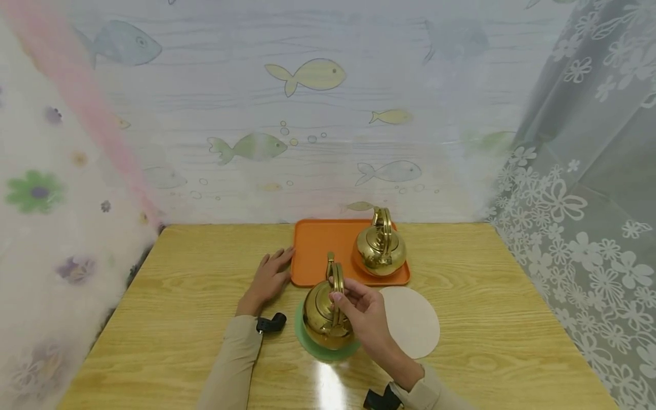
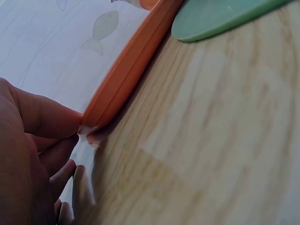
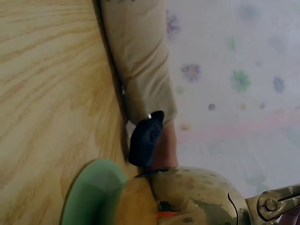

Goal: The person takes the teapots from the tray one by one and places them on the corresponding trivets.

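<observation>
At lower centre, the right hand [image 1: 368,320] grips the nearer kettle [image 1: 318,319] by its handle [image 1: 339,278], the body leftward, perhaps resting on the green mat [image 1: 328,355].

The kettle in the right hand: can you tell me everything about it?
The kettle looks like shiny golden metal, with a round body, lid on, arched handle, and spout facing the orange tray. It is upright, on or over the green mat; I can't tell which. The right hand holds the handle.

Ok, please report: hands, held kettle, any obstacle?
Left hand touches orange tray. Right hand grips front kettle handle. It's over green mat, contact unclear. Possible obstacle: second kettle on tray.
</observation>
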Demonstrator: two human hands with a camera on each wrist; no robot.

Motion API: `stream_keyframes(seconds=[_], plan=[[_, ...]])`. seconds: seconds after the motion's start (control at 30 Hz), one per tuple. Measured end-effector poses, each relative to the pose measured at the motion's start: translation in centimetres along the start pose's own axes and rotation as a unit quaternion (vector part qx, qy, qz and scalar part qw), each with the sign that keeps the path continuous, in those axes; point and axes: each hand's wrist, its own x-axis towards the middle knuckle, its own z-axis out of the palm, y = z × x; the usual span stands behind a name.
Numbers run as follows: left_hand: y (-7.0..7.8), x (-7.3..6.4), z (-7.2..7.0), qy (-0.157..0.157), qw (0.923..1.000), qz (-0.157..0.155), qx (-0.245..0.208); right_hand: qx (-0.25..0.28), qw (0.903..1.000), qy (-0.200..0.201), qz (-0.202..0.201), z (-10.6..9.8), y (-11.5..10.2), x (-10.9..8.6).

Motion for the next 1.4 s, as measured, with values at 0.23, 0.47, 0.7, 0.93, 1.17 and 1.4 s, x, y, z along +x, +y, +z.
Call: stream_keyframes(seconds=[0.23,0.47,0.7,0.93,1.17,1.4], plan=[[0.0,-0.1,0.1,-0.005,1.0000,-0.002,0.002,0.003,0.9999,0.001,-0.015,0.6,0.6,-0.5],[-0.3,-0.2,0.2,-0.002,1.0000,0.008,0.005,0.013,0.9997,-0.003,-0.020,0.3,1.0,-0.8],[-0.4,-0.2,0.4,-0.005,0.9999,0.012,0.010,0.017,0.9987,-0.036,-0.032,-0.4,1.2,-0.9],[-0.4,-0.4,0.0,0.004,0.9999,0.011,0.007,-0.009,0.9970,-0.069,-0.033,-1.0,0.9,-0.5],[-0.5,-0.5,0.0,0.006,0.9999,0.011,0.012,-0.038,0.9930,-0.112,-0.007,-2.0,0.2,-0.2],[-0.5,-0.4,0.4,0.008,0.9998,0.014,0.009,-0.079,0.9861,-0.146,-0.002,-3.9,-0.5,-0.7]])
